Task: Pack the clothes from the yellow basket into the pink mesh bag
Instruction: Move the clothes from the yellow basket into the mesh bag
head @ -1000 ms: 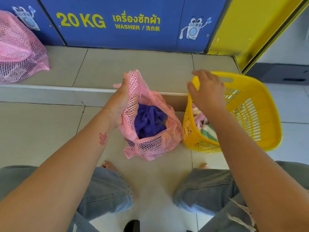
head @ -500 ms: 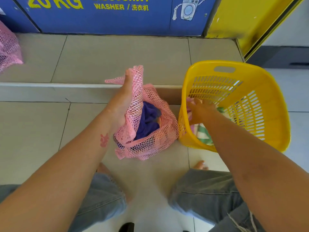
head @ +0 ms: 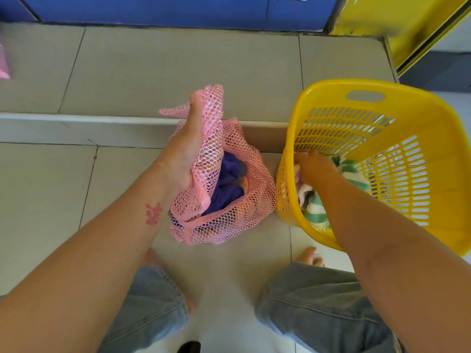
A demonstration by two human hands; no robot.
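Observation:
The pink mesh bag [head: 237, 220] stands on the tiled floor in the middle, with a purple garment [head: 226, 182] inside it. My left hand [head: 187, 154] grips the bag's left rim and holds the mouth up and open. The yellow basket [head: 407, 128] sits just right of the bag, tilted toward me. My right hand [head: 313, 168] is down inside the basket, fingers closed on a green-and-white striped cloth [head: 349, 171] that lies at the bottom.
A raised tiled step [head: 102, 121] runs across behind the bag. A blue washer panel [head: 178, 8] and a yellow door [head: 397, 21] stand at the back. Another pink mesh item [head: 3, 64] peeks in at the far left. My knees in jeans [head: 318, 307] are below.
My right hand went from above the basket rim down into the basket and closed on the striped cloth. My left hand kept holding the bag. The view tilted downward.

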